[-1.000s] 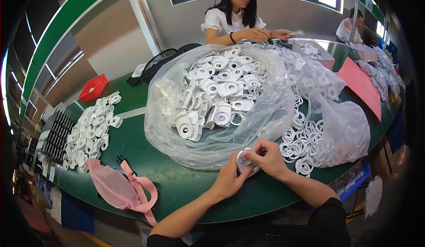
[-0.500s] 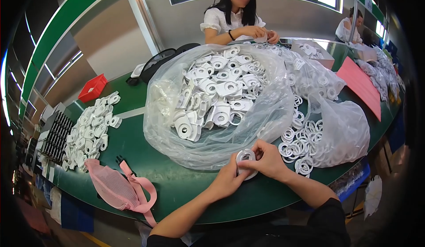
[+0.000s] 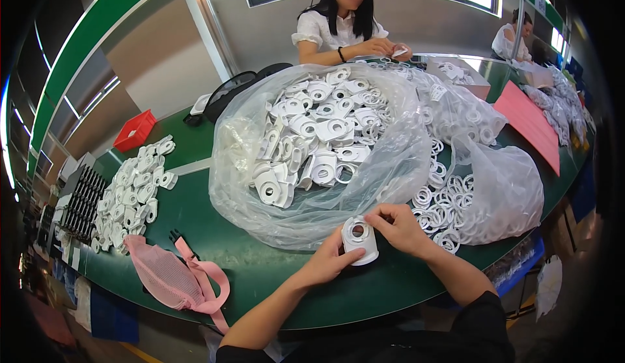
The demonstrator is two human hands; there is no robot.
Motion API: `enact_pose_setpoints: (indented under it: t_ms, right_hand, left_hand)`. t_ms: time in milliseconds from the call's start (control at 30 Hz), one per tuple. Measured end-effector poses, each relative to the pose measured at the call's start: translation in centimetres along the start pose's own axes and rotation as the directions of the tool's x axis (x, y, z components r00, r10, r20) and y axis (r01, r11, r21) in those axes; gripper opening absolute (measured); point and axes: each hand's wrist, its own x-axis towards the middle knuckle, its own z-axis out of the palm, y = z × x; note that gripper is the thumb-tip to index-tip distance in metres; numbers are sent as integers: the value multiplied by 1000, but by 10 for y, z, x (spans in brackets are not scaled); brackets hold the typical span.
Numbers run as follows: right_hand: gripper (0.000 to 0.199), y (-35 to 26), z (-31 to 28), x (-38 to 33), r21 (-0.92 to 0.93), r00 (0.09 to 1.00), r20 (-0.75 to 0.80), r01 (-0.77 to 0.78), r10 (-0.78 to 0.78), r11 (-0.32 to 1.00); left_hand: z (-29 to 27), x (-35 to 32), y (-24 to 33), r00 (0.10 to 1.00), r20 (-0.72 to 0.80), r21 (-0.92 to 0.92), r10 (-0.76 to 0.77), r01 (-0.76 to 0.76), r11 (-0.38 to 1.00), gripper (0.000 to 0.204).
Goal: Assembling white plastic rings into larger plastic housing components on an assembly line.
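Note:
My left hand [image 3: 331, 259] grips a white plastic part [image 3: 362, 254] with a round hole, its thumb lying across the lower front. A white ring [image 3: 357, 228] appears to sit around the hole at the part's upper end. My right hand [image 3: 398, 228] has its fingers curled, with the fingertips pinching the upper right edge of the part. Just beyond my hands, a large clear plastic bag [image 3: 241, 197] lies open, full of similar white parts [image 3: 325, 119]. Loose white rings [image 3: 449, 203] spill from a smaller clear bag [image 3: 511, 194] to the right.
A pink mesh bag [image 3: 166, 272] with a strap lies at the left on the green table [image 3: 260, 268]. Farther left are a pile of white parts [image 3: 133, 194], stacked black trays [image 3: 81, 190] and a red bin [image 3: 135, 131]. Across the table a person [image 3: 338, 28] handles a white piece.
My left thumb has moved down off the hole, uncovering the part's front. My right thumb has drawn back from the front to the upper right edge.

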Motion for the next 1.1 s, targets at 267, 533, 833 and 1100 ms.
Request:
enact_pose_setpoints:
  t_ms: [267, 533, 833, 1100]
  right_hand:
    - [16, -3, -4, 0, 89, 991, 130, 8, -20, 996]
    - [17, -5, 5, -4, 128, 999, 34, -15, 11, 992]
    - [25, -9, 20, -6, -462, 778, -181, 473, -602, 750]
    - [22, -7, 17, -3, -531, 710, -91, 559, -698, 637]
  left_hand:
    - [-2, -6, 23, 993, 20, 720, 117, -95, 687, 48]
    - [19, -6, 6, 988, -98, 209, 119, -96, 973, 35]
    - [29, -1, 8, 941, -272, 261, 204, -132, 956, 37]
    - [-2, -2, 16, 967, -229, 5, -112, 116, 993, 37]
